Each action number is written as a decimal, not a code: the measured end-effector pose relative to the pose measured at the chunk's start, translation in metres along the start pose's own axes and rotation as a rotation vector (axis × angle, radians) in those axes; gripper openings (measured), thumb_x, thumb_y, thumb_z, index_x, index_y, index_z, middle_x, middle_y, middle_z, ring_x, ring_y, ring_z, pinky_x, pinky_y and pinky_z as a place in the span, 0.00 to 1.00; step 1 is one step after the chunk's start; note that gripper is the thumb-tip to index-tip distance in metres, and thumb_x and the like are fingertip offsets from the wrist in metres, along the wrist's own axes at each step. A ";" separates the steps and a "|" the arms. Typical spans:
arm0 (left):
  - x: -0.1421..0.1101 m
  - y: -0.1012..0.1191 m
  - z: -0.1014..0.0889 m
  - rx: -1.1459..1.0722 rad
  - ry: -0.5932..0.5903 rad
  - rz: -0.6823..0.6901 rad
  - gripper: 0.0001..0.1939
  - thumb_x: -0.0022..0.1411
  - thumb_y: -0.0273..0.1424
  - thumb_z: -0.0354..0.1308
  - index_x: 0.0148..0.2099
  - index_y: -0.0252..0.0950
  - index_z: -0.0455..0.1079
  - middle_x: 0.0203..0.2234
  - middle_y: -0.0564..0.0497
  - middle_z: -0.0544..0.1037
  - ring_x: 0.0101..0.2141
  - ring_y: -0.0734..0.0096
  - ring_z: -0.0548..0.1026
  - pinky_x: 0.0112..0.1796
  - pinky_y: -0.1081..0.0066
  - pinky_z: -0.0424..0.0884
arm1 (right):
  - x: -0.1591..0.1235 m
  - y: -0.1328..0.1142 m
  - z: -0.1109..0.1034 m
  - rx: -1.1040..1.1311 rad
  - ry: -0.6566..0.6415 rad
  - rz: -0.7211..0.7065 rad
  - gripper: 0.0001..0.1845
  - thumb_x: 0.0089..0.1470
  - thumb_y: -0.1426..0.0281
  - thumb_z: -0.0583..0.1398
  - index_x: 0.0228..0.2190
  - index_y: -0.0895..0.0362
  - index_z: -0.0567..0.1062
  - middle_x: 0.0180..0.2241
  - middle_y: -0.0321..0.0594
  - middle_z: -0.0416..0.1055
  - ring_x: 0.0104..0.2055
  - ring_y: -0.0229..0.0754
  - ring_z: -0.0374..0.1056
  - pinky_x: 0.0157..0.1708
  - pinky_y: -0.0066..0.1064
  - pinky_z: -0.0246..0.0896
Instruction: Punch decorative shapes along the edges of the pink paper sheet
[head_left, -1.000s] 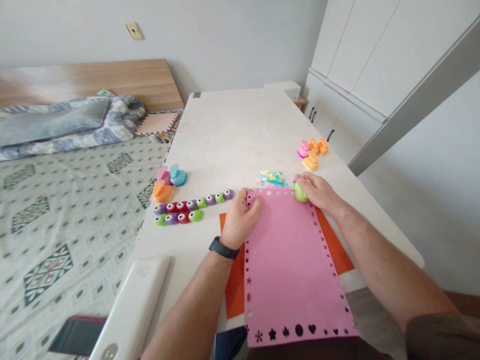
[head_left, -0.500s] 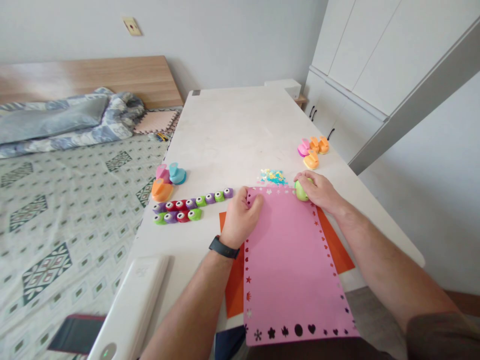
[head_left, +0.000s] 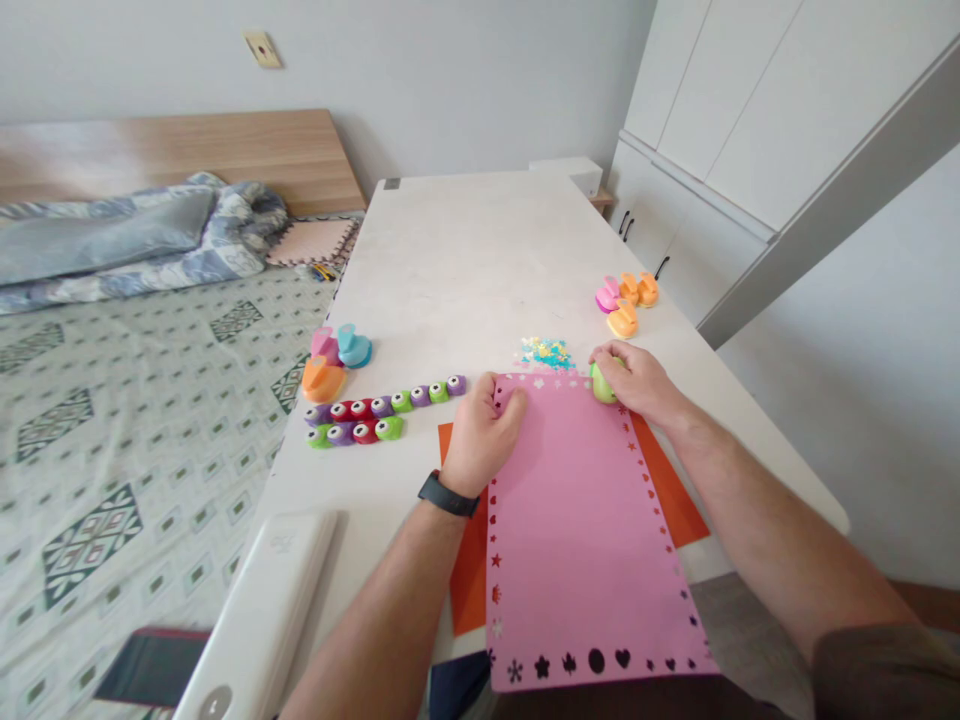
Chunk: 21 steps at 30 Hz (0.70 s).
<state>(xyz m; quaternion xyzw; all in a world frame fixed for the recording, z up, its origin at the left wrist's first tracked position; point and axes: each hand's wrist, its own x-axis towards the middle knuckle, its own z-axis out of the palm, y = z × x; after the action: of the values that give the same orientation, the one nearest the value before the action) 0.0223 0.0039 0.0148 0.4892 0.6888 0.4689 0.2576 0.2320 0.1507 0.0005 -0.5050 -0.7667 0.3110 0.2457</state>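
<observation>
A pink sheet with small punched shapes along its edges lies partly over an orange sheet. My left hand, with a dark band on the wrist, pinches the pink sheet at its far left corner. At the far right corner my right hand is closed around a light green craft punch, which sits at the sheet's edge. The punch's slot and the paper in it are hidden. Just beyond the far edge lies a small heap of blue, yellow and white paper cutouts.
Two rows of small purple, red and green punches stand left of my left hand. Larger pink, blue and orange punches sit behind them. Several orange and pink punches stand at the right. A long white device lies front left on the white table.
Almost nothing differs. Both hands keep their places, and the green punch stays at the far right corner of the pink sheet.
</observation>
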 end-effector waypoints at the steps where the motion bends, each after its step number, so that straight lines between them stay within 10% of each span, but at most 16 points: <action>1: 0.000 0.000 0.000 0.004 0.001 -0.001 0.09 0.66 0.36 0.55 0.35 0.37 0.64 0.26 0.57 0.70 0.28 0.74 0.67 0.30 0.72 0.60 | 0.000 0.000 0.000 -0.001 0.002 0.001 0.20 0.64 0.53 0.54 0.35 0.52 0.80 0.33 0.38 0.79 0.35 0.45 0.72 0.36 0.34 0.61; 21: 0.000 0.000 0.001 0.019 -0.023 0.008 0.10 0.66 0.36 0.55 0.33 0.38 0.62 0.24 0.57 0.66 0.27 0.74 0.64 0.30 0.71 0.57 | 0.002 0.000 0.000 -0.087 -0.008 -0.021 0.15 0.63 0.61 0.53 0.33 0.52 0.78 0.31 0.38 0.79 0.35 0.45 0.71 0.35 0.33 0.58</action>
<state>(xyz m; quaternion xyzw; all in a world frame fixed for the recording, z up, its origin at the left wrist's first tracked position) 0.0235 0.0040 0.0142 0.4997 0.6883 0.4578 0.2590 0.2311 0.1528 0.0009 -0.5060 -0.7858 0.2765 0.2237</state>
